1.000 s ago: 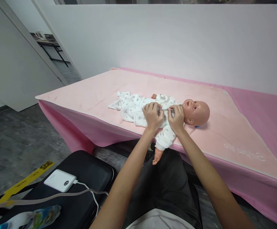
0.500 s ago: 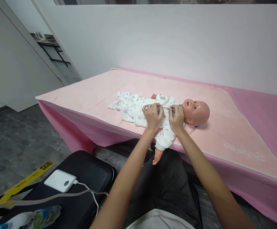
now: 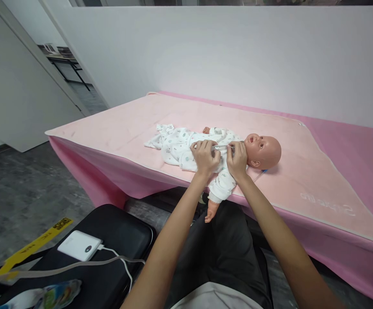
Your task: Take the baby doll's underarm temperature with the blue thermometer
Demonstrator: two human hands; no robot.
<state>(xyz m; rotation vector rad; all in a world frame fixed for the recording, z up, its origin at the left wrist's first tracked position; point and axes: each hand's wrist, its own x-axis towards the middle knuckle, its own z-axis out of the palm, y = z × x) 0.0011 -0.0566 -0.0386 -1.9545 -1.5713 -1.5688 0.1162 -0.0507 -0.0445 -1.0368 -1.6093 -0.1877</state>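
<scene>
A baby doll (image 3: 263, 151) lies on its back, head to the right, with its mouth open. It wears a white printed top (image 3: 222, 185) and matching bottoms (image 3: 175, 148). My left hand (image 3: 206, 158) pinches the top's front edge at the chest, thumb and fingers close together. Near the doll's neck, my right hand (image 3: 237, 159) grips the same edge. A short strip of the fabric is pulled straight between the two hands. What lies under my fingertips is hidden. The doll's near arm (image 3: 212, 210) hangs over the table edge.
A pale pink mat (image 3: 115, 124) covers the table over a darker pink cloth (image 3: 360, 146). A white wall stands behind. At left, a black chair (image 3: 118, 231) bears a white power bank (image 3: 79, 245) with a cable and a plastic pack (image 3: 58, 294).
My left thumb has shifted slightly, and a little more of the fabric edge shows between my hands. The doll stays in place; the view has moved slightly.
</scene>
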